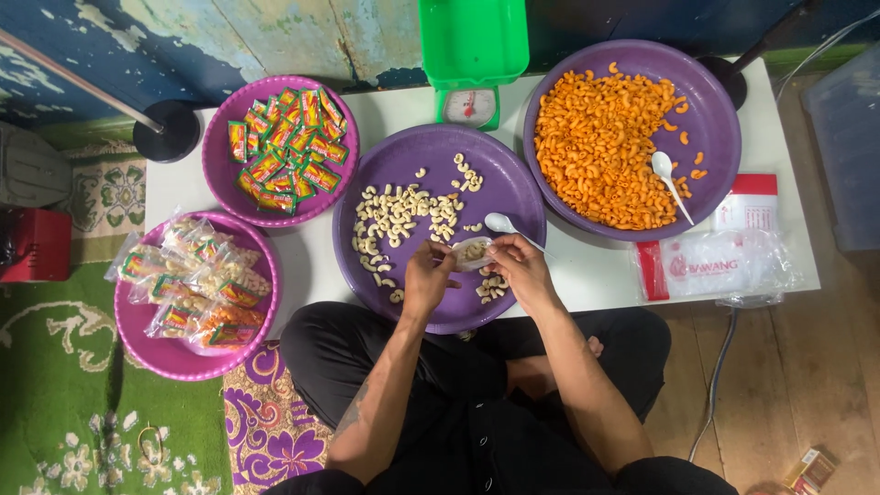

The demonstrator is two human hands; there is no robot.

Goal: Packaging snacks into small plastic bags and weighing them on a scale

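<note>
Two hands, left hand (427, 275) and right hand (516, 268), pinch a small clear bag (472, 252) of pale macaroni between them over the purple tray (513, 197).

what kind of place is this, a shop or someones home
Likely a home snack-packing spot on the floor: a low white table holds purple basins of pale and orange macaroni snacks, a green weighing scale, and filled packets.

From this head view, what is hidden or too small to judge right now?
- Small clear plastic bag: mostly covered by left hand and right hand.
- Green weighing scale: dial too small; tray cut by top edge.
- Purple middle basin: near rim hidden behind forearms.
</note>
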